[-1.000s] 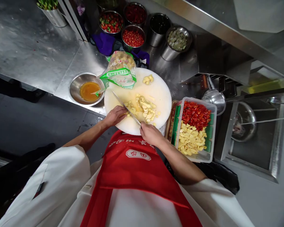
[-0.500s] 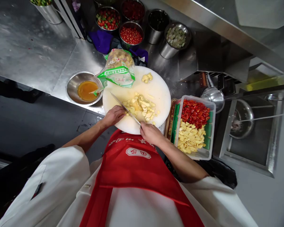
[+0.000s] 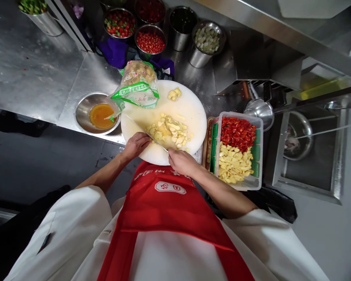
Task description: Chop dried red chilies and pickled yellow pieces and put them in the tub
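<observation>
My right hand [image 3: 181, 160] is closed around the handle of a kitchen knife [image 3: 152, 137], whose thin blade slants across a round white cutting board [image 3: 194, 117]. My left hand [image 3: 138, 144] has its fingers curled beside the blade at the board's near edge, pressing on a piece of ginger mostly hidden beneath them. Just beyond the blade lies a loose heap of pale yellow ginger slices [image 3: 172, 128]. Whole ginger knobs [image 3: 174, 93] rest at the far side of the board. A plastic bag [image 3: 139, 84] with green print, holding more pieces, leans over the board's far left edge.
At left, a steel bowl [image 3: 83, 113] holds orange liquid. On the right stands a clear plastic container [image 3: 261, 156] of chopped red chillies [image 3: 238, 132] and ginger slices [image 3: 234, 164]. Several steel pots, including one of red chillies [image 3: 150, 42], line the back. A sink [image 3: 312, 168] is far right.
The whole view has shifted, so the board and bowls appear further left. Both hands keep their places at the knife; its blade now shows more edge-on.
</observation>
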A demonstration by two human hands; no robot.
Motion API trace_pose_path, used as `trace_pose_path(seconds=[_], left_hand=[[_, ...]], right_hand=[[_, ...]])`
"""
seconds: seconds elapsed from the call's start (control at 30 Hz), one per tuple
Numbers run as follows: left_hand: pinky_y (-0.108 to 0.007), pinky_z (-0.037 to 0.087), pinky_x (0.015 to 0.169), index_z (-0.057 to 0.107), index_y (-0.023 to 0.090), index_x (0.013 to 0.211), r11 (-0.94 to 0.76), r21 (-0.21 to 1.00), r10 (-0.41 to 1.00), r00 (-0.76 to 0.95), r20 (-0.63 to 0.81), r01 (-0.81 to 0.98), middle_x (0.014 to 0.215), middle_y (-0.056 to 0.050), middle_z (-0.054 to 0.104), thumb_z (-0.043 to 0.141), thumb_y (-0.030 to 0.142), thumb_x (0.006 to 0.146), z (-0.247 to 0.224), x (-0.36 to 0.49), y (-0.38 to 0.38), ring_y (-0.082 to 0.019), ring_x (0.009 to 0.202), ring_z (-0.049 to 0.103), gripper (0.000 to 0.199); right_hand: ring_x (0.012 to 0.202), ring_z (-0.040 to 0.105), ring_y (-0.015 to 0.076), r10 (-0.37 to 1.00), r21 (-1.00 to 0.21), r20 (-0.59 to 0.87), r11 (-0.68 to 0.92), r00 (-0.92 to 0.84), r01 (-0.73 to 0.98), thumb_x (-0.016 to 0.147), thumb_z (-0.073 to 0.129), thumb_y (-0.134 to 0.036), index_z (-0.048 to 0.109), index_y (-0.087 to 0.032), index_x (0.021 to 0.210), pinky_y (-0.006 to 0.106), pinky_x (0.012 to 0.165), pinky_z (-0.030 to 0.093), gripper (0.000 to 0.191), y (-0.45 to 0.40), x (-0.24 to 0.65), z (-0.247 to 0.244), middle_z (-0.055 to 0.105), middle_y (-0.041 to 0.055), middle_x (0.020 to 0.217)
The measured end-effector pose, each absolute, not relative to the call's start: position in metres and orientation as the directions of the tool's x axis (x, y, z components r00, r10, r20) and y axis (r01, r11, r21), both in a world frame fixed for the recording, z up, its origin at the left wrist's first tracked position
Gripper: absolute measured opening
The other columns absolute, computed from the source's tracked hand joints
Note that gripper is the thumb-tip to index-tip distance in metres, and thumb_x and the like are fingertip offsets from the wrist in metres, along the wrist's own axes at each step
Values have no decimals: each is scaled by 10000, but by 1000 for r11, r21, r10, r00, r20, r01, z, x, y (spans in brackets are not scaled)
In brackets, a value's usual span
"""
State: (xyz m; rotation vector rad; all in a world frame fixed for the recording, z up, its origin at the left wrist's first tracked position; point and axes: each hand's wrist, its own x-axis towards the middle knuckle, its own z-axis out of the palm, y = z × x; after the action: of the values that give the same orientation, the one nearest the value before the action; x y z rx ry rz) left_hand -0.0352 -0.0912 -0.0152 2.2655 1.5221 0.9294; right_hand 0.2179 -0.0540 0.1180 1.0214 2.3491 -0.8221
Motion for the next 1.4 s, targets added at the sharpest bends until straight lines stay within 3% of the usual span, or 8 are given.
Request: trace_pose_path(seconds=[0.23, 0.43, 0.77, 1.17, 1.4], left_hand=[[-352, 559, 863, 677, 178, 1047, -435, 506, 886, 254, 387, 745, 1016, -98, 686, 547, 274, 962, -12, -34, -93, -194, 959, 635, 183], [-339, 559, 861, 670, 183, 1020, -438, 524, 883, 240, 403, 730, 1012, -90, 677, 567, 255, 949, -15, -35, -93, -188, 961, 633, 144], [-339, 563, 839, 667, 165, 982, -467, 476, 864, 268, 427, 746, 979, -89, 689, 573, 218, 938, -9, -34, -91, -187, 935, 635, 117], [-350, 561, 849, 663, 172, 1007, -452, 510, 874, 248, 418, 732, 993, -94, 684, 545, 204, 942, -13, -34, -94, -192, 945, 629, 139], [-352, 564, 865, 667, 178, 1012, -450, 523, 879, 255, 402, 724, 1002, -92, 685, 534, 210, 950, -11, -35, -93, -193, 964, 633, 151]], right_hand=[[912, 663, 245, 515, -370, -529, 575, -674, 730, 1020, 338, -304, 549, -165, 1121, 302, 752, 398, 272, -47, 223, 125, 711, 122, 988], [862, 672, 230, 471, -345, -616, 560, -632, 753, 1016, 362, -317, 563, -173, 1109, 287, 700, 383, 264, -54, 254, 150, 712, 116, 966], [918, 670, 248, 521, -368, -537, 563, -663, 740, 1010, 359, -289, 551, -160, 1162, 303, 737, 410, 277, -45, 204, 99, 717, 123, 1015], [837, 674, 235, 468, -356, -590, 581, -658, 732, 998, 376, -318, 570, -180, 1083, 293, 673, 377, 253, -46, 250, 148, 706, 105, 920], [916, 670, 250, 479, -347, -590, 576, -649, 740, 1005, 370, -293, 571, -154, 1113, 300, 735, 405, 268, -40, 211, 113, 714, 132, 1004]])
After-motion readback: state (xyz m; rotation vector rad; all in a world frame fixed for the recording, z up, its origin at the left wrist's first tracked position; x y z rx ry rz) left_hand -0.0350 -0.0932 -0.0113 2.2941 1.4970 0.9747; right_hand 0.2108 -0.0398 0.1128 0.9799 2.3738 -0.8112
